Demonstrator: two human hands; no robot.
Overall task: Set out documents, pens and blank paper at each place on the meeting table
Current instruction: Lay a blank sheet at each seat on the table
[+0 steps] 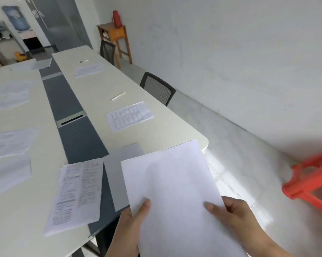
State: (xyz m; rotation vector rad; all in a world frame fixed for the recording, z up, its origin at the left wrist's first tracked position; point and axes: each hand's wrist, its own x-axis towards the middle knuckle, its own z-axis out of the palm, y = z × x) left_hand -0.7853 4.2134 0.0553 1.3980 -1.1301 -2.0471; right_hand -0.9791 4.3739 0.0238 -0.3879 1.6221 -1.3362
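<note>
A stack of blank white paper [171, 184] hangs over the near end of the meeting table [93, 93]. My left hand [132, 221] grips its lower left edge, thumb on top. My right hand [228, 214] pinches its lower right edge. A printed document [76, 193] lies at the near place beside a blank grey-white sheet [119, 175]. Along the right side lie a document [130, 115] with a pen [117, 96] above it, and farther off a second document [87, 70] with its own pen [82, 61]. Blurred papers [8, 143] cover the left side.
A dark strip with a cable slot [71, 119] runs down the table's middle. Two black mesh chairs [157, 88] stand along the right edge. A red plastic stool [312, 184] is on the floor at right. A wooden stand with a red flask [117, 19] stands by the wall.
</note>
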